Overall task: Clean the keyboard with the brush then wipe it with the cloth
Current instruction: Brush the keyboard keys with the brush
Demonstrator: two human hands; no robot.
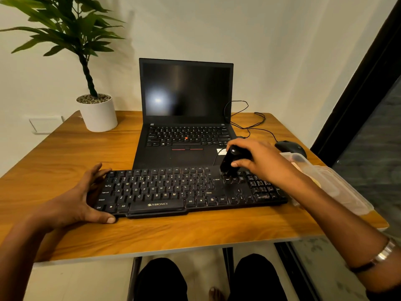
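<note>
A black Zebronics keyboard (173,190) lies across the front of the wooden table (152,233). My left hand (86,196) grips its left end, thumb along the front edge and fingers at the back corner. My right hand (258,159) holds a small black brush (229,162), with its bristles down on the keys just right of the Enter key. No cloth can be made out for certain.
An open black laptop (186,118) stands behind the keyboard. At the back left is a potted plant (97,111). A black mouse (290,147) with its cable lies at the back right. Under my right forearm sits a clear plastic container (334,185).
</note>
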